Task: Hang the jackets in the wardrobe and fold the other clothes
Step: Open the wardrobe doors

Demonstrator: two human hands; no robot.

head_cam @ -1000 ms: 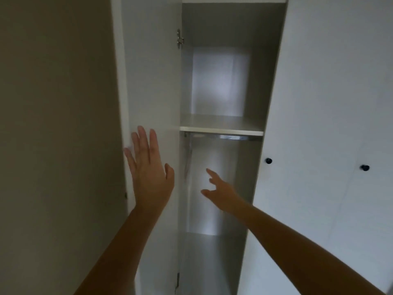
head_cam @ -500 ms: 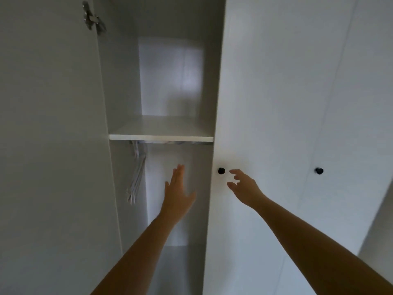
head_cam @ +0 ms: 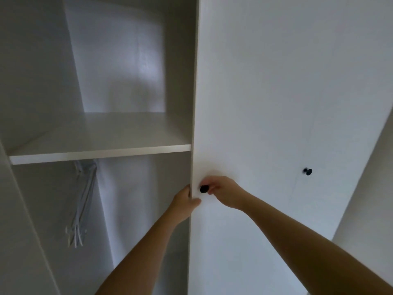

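Straight ahead, a white wardrobe [head_cam: 127,60] stands with its left bay open beside a white door [head_cam: 255,103]. A shelf [head_cam: 100,150] crosses the bay, white hangers [head_cam: 83,201] bunched beneath it. My left hand [head_cam: 184,204] curls round that door's edge; my right hand [head_cam: 224,191] pinches its small black knob [head_cam: 203,189].

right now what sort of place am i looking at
Most likely a bedroom, right at a white fitted wardrobe. An open compartment has a shelf with white hangers hanging below it, and the door beside it carries a black knob that the right hand pinches.
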